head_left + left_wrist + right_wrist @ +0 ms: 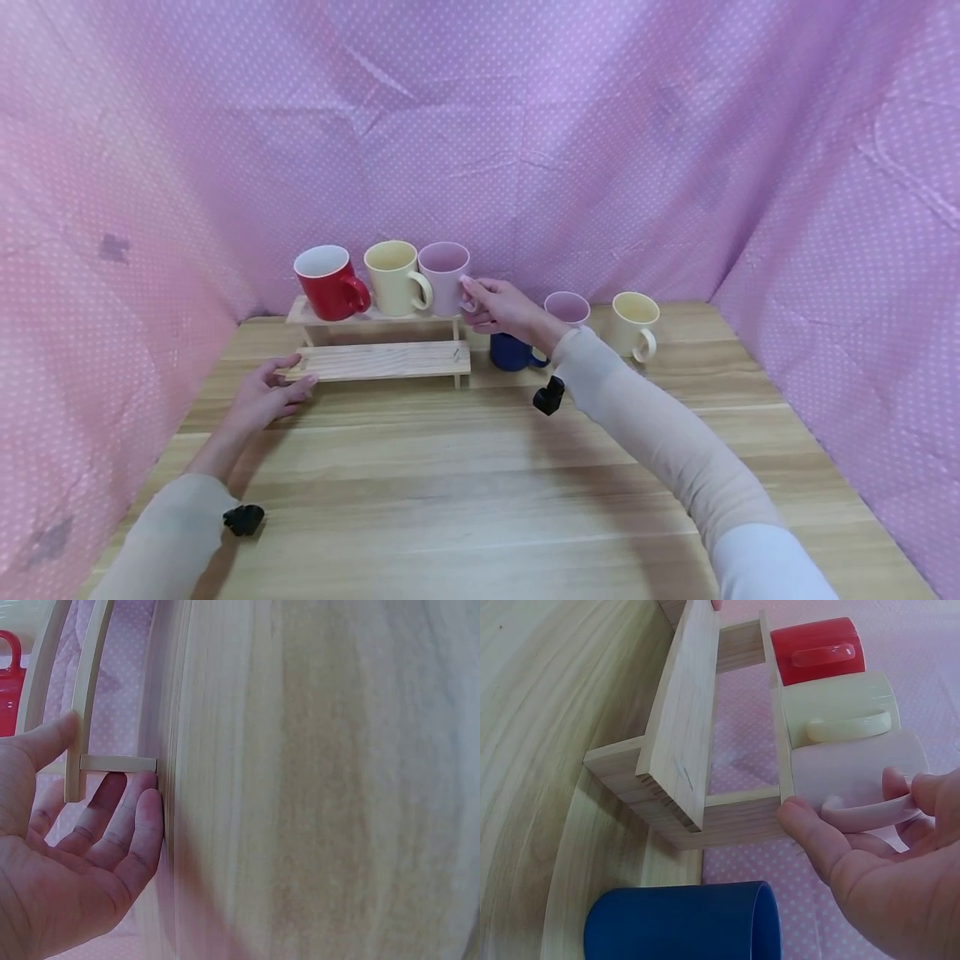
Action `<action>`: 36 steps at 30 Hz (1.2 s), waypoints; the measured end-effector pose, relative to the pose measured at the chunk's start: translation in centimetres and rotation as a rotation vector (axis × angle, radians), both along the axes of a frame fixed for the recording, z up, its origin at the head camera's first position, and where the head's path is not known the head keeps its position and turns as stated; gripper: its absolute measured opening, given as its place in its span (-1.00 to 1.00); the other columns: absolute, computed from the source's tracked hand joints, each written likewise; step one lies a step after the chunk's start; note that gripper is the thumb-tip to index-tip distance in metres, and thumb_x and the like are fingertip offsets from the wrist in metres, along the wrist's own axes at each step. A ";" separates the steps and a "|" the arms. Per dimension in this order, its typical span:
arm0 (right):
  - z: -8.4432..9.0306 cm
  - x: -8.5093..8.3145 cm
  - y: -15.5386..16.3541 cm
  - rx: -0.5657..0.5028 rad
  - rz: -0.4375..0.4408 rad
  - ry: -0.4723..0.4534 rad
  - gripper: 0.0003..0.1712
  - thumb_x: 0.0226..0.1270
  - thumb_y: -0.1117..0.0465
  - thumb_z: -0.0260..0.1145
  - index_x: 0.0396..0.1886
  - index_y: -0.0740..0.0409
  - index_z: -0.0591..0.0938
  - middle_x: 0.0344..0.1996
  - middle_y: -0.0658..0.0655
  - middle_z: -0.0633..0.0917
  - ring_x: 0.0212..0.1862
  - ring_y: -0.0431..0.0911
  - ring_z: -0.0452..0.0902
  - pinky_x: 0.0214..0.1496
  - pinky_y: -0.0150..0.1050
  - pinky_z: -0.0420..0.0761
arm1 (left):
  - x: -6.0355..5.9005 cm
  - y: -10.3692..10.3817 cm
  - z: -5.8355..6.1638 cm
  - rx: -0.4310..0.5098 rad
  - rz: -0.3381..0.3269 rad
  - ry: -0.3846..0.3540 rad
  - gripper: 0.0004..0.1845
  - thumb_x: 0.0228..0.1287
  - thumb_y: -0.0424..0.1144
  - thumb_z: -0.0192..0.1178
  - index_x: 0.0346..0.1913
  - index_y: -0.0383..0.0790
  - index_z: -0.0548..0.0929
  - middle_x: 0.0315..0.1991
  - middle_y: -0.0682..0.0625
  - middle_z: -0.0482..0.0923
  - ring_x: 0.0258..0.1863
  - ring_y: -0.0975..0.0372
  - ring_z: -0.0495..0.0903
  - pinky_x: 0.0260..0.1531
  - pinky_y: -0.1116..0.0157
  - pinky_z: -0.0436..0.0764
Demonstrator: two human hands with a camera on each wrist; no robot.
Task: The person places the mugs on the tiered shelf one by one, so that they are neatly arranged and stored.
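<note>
My right hand (501,307) had the pink mug (444,277) by its handle, fingers curled through and round it, thumb against the end of the upper shelf (322,313). The mug sat on that upper step of the wooden rack (382,361), last in a row after the red mug (327,283) and the cream mug (393,277), just beside the cream one. My left hand (264,398) was open, fingers straight, thumb and fingertips on the left end of the lower shelf, bracing the rack.

As I judged the step:
- keep the base flat on the shelf before letting go; the mug sat close to the right end, so little margin there
- handle turned to the right like the other two
- don't knock the cream mug sideways; hardly any gap between them
- left hand should hold the rack down, it looked light
- mind the blue mug (512,352) on the table (480,483) right below my wrist

Hard to tell:
- whether the pink mug's base was fully down or slightly lifted; no view showed the contact
- blue mug mostly behind my forearm in the head view
- a second pink mug (567,307) partly hidden by my hand; another cream mug (634,323) stood clear to the right
- left wrist view showed only the shelf edge and tabletop, with a sliver of the red mug
</note>
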State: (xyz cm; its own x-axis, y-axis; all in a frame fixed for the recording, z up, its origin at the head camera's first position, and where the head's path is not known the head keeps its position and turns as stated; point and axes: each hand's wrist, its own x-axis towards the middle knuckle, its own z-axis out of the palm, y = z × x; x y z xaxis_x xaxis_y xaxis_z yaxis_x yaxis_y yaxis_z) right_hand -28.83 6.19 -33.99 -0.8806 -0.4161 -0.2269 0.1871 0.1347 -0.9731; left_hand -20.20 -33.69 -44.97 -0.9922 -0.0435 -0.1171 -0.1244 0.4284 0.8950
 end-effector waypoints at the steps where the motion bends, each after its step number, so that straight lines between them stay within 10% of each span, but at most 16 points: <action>1: 0.0 0.0 0.0 0.004 0.002 0.001 -0.44 0.46 -0.16 0.02 -0.04 0.31 0.43 0.00 0.37 0.49 0.09 0.21 0.48 0.12 0.04 0.52 | 0.0 0.0 -0.1 0.000 0.002 0.001 -0.14 0.22 0.02 0.29 0.45 -0.26 0.13 -0.14 -0.26 0.51 -0.23 0.15 0.69 -0.25 0.20 0.67; 23: -0.5 0.5 2.3 0.093 0.105 0.038 -0.41 0.43 -0.03 0.16 0.35 0.03 0.25 0.22 0.17 0.44 0.21 0.10 0.40 0.22 0.08 0.41 | -0.1 -0.3 -0.2 -0.002 -0.027 -0.011 -0.12 0.23 0.03 0.28 0.46 -0.26 0.10 -0.18 -0.24 0.56 -0.22 0.17 0.69 -0.26 0.21 0.67; 36: 1.0 3.3 10.1 0.322 -0.001 0.349 -0.04 0.27 -0.24 0.24 0.52 -0.12 0.01 0.46 0.06 0.14 0.43 -0.03 0.07 0.42 -0.01 0.09 | 0.0 -0.2 0.2 -0.037 -0.011 -0.031 -0.10 0.20 0.11 0.26 0.46 -0.23 0.11 -0.08 -0.31 0.47 -0.19 0.14 0.68 -0.22 0.21 0.66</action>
State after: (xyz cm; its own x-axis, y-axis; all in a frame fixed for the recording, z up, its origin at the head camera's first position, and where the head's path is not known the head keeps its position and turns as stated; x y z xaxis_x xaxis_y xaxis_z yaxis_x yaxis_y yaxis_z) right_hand -25.50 16.28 -32.98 -0.9274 -0.3723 -0.0350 -0.1432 0.4401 -0.8865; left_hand -20.21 -33.85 -44.80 -0.9885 -0.0372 -0.1468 -0.1472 0.4629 0.8741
